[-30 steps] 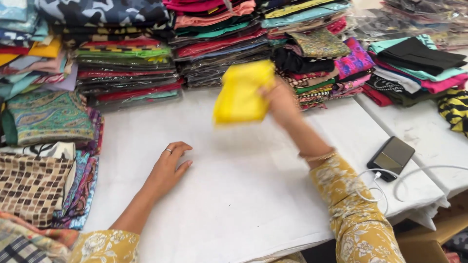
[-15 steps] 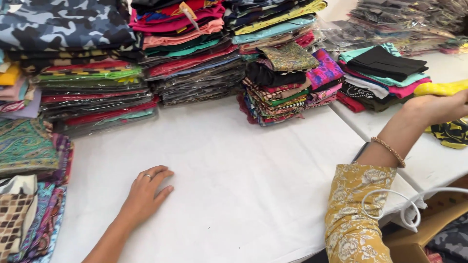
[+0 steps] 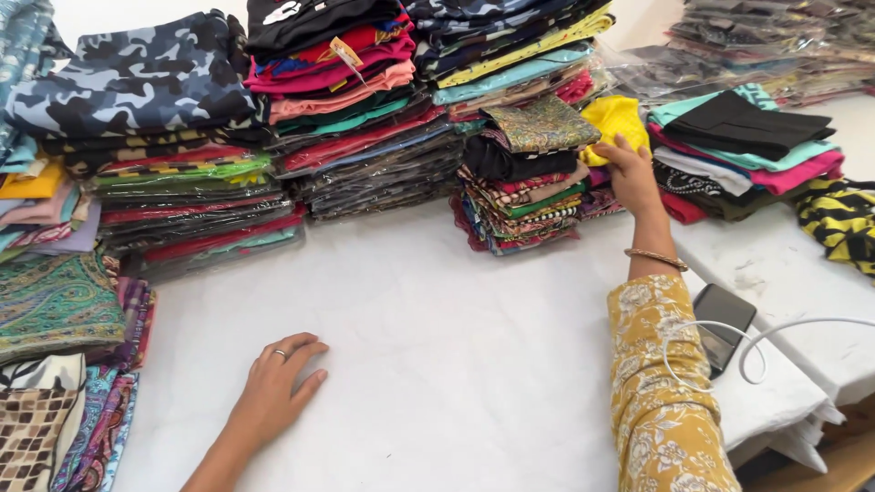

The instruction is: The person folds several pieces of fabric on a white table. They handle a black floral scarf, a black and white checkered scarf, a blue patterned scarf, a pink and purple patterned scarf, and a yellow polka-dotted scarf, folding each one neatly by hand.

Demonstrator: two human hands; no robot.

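Right hand (image 3: 631,173) has swung back left since the earlier frame, yellow cloth (image 3: 614,121) now set on the small stack (image 3: 533,187). White surface (image 3: 437,346) below. Fingers rest on the cloth, grip loose. Left hand (image 3: 278,378) flat, open, well left of the stack.

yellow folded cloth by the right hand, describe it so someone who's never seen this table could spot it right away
Start at the white table and go to the fabric stacks along its far edge. The yellow folded cloth sits on a low pile between the paisley-topped stack and the black-topped stack, under the right hand. It is plain bright yellow, unlike its patterned or dark neighbours.
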